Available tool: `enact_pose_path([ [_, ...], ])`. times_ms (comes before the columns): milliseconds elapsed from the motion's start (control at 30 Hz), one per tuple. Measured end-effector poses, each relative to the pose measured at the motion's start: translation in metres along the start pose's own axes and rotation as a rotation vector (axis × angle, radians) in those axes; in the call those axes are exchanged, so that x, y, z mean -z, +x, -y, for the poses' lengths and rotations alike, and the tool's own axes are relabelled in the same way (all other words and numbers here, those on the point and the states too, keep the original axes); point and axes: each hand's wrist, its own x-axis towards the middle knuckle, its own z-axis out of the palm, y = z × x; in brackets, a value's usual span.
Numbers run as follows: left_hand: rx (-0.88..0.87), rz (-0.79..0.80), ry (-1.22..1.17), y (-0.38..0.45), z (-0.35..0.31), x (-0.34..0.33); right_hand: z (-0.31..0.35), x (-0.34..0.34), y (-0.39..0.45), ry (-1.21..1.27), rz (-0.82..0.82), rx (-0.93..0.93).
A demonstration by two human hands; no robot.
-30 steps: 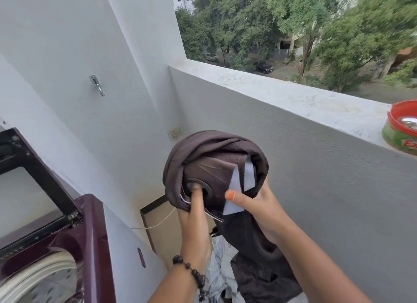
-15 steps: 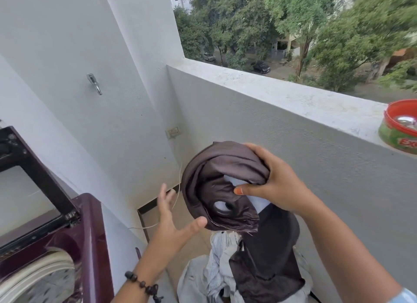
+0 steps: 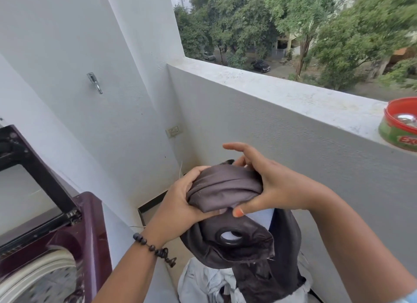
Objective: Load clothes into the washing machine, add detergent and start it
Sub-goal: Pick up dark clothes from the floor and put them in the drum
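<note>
A dark brown cloth (image 3: pixel 225 190) with a black ring eyelet (image 3: pixel 231 236) is bunched between both hands in front of the balcony wall. My left hand (image 3: pixel 180 203) grips the bunch from the left and below. My right hand (image 3: pixel 270 185) holds it from the right, thumb under the fold, index finger lifted straight. The cloth's lower part hangs down onto a pile of pale clothes (image 3: pixel 207 282) below. The maroon top-load washing machine (image 3: pixel 90 230) stands at lower left with its lid (image 3: pixel 27 167) raised and the drum (image 3: pixel 45 278) showing.
A red and green tub (image 3: pixel 399 126) holding a metal cup sits on the parapet ledge (image 3: pixel 282 92) at right. A tap (image 3: pixel 94 82) sticks out of the white wall, and a socket (image 3: pixel 174 130) sits low in the corner.
My left hand, open and apart half a second ago, has come back onto the cloth. Both hands have gathered the bunch tighter and lower, and the eyelet now hangs beneath them.
</note>
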Motion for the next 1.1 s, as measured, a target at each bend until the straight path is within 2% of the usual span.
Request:
enact_pose_path([
  [133, -0.043, -0.113, -0.161, 0.000, -0.002, 0.008, -0.020, 0.000, -0.008, 0.204, 0.140, -0.081],
  [267, -0.030, -0.310, -0.414, 0.004, -0.006, 0.025, -0.035, -0.007, -0.016, 0.534, 0.175, -0.125],
  [333, -0.022, -0.369, -0.489, 0.005, -0.004, 0.035, -0.035, -0.013, -0.018, 0.622, 0.151, -0.150],
  [367, -0.015, -0.381, -0.498, 0.005, -0.003, 0.040, -0.033, -0.015, -0.018, 0.606, 0.087, -0.185],
  [500, -0.001, -0.323, -0.412, 0.005, -0.003, 0.050, -0.030, -0.014, -0.009, 0.399, -0.192, -0.303],
  [600, -0.013, -0.300, -0.257, 0.002, -0.007, 0.058, -0.021, 0.007, -0.011, 0.320, -0.372, -0.268],
  [700, -0.021, -0.310, 0.045, -0.002, -0.009, 0.061, -0.009, 0.029, -0.015, 0.356, -0.433, -0.187],
  [767, -0.027, -0.384, 0.107, -0.003, -0.009, 0.058, -0.004, 0.028, -0.015, 0.428, -0.408, -0.152],
  [867, -0.031, -0.497, -0.004, -0.002, -0.006, 0.051, 0.000, 0.005, -0.009, 0.545, -0.379, -0.101],
  [967, 0.032, -0.567, -0.315, 0.001, -0.006, 0.040, -0.002, -0.025, -0.005, 0.696, -0.307, -0.074],
  [1033, 0.084, -0.551, -0.487, 0.000, -0.006, 0.038, -0.008, -0.040, -0.002, 0.754, -0.270, -0.078],
  [1100, 0.110, -0.476, -0.546, -0.002, -0.004, 0.043, -0.015, -0.045, 0.001, 0.820, -0.319, -0.078],
])
